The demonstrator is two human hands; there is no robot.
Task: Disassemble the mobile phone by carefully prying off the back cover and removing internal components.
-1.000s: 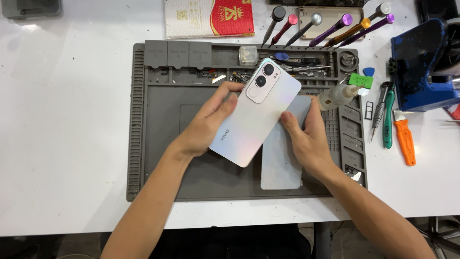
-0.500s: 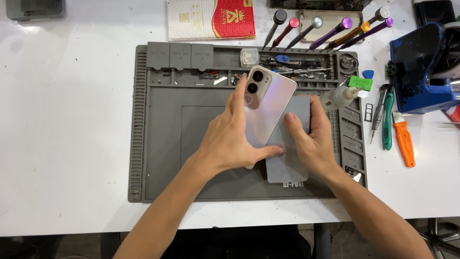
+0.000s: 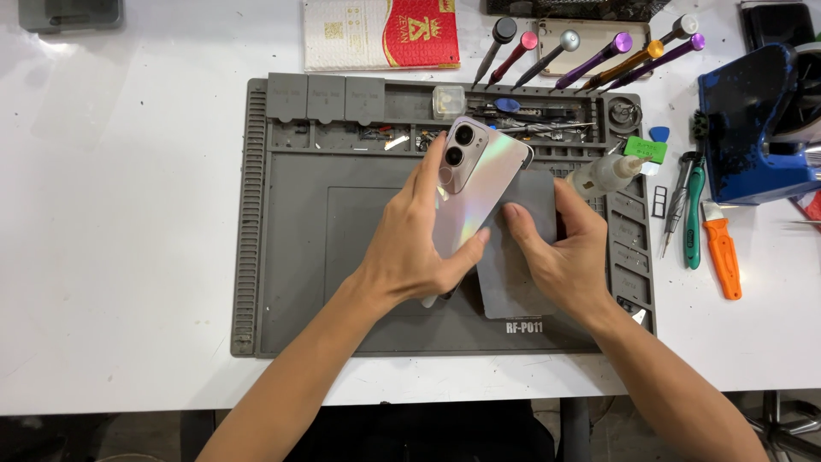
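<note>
White table [image 3: 128, 257], grey repair mat [image 3: 291, 257] — red-white packet [image 3: 380, 34], screwdrivers [image 3: 590, 51], orange knife [image 3: 723, 257].

We see a smartphone [image 3: 479, 184] lying back-up on a grey repair mat [image 3: 299, 248], tilted so its top end points up and slightly right. Its back is pearly white-pink with a rainbow sheen. The raised camera block with two dark round lenses sits at the upper left corner. Our left hand [image 3: 419, 248] covers its lower half, fingers over the left edge, thumb on the back. A flat grey rectangular pad [image 3: 522, 282] lies just right of the phone and partly beneath it, with our right hand [image 3: 564, 257] pressing on it.
</note>
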